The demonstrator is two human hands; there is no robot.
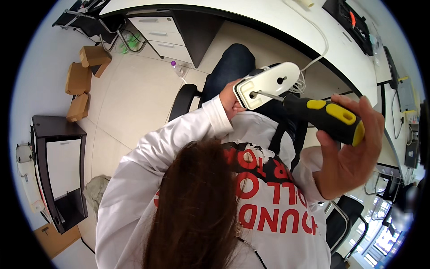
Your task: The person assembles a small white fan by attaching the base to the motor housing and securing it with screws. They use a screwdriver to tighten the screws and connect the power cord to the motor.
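Long brown hair [195,206] fills my lower view. My right hand [347,154] grips a black-and-yellow plastic-handled screwdriver [329,117], tip in the white plastic oval housing [267,85] my left hand [229,99] clasps above my lap, before the curved white worktop [286,22] with its white cable [320,47].

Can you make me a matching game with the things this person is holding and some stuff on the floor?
Things:
1. screwdriver
2. white plastic piece
3. cardboard boxes
4. small bottle

Places:
A. on the floor by the left wall
B. in the right hand
C. on the floor near the drawers
D. held by the left hand

Pairs: 1-B, 2-D, 3-A, 4-C
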